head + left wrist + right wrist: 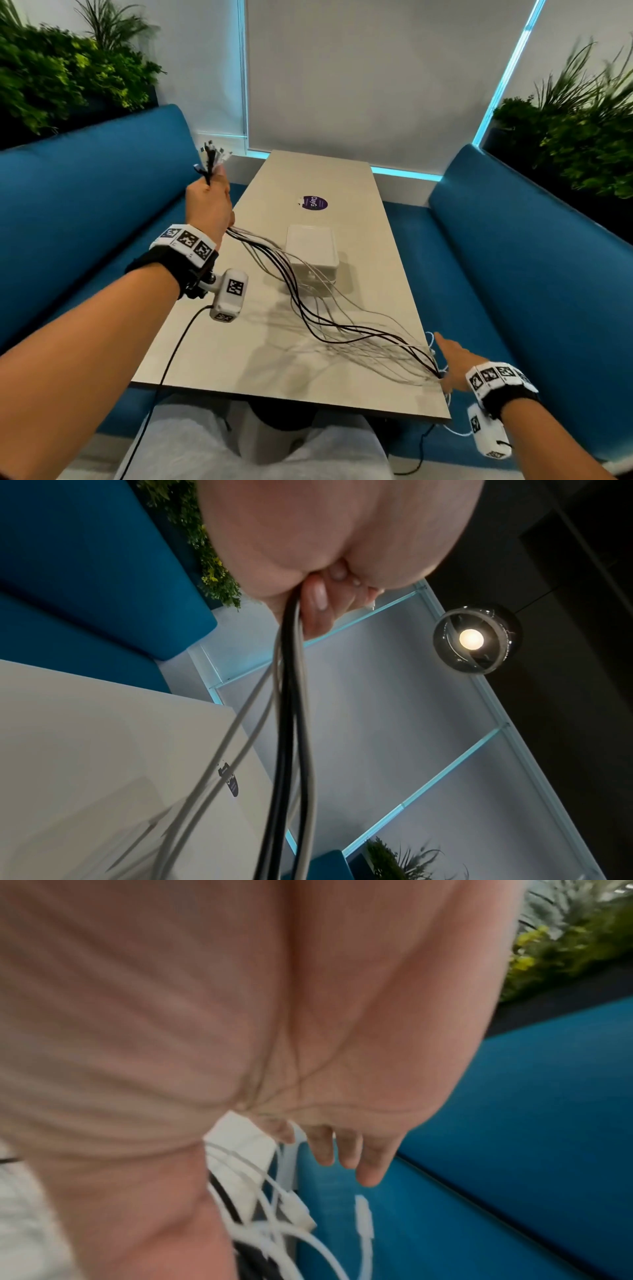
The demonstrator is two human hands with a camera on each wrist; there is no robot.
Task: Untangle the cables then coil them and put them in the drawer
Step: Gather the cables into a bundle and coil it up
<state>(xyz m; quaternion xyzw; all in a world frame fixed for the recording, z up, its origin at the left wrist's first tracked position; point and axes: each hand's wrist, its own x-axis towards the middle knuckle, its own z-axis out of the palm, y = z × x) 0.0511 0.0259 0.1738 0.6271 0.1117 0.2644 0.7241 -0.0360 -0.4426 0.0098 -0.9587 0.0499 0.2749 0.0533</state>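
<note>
A bundle of black and grey-white cables [308, 308] stretches across the beige table [219, 356]. My left hand [209, 202] is raised above the table's left edge and grips one end of the bundle in a fist, with the plugs [210, 154] sticking up out of it. The left wrist view shows its fingers [318, 601] curled round the cables [291, 723]. My right hand [452, 363] is at the near right corner, fingers [342, 1150] straight, touching the bundle's other end. White plugs [294, 1207] dangle below it. The cables drape over a white drawer box [311, 253] at mid-table.
A purple round sticker [313, 202] lies on the table beyond the box. Blue benches [85, 205] [513, 257] flank the table, with plants [68, 68] behind them. A black wire [171, 359] hangs from my left wrist camera. My knees sit under the near edge.
</note>
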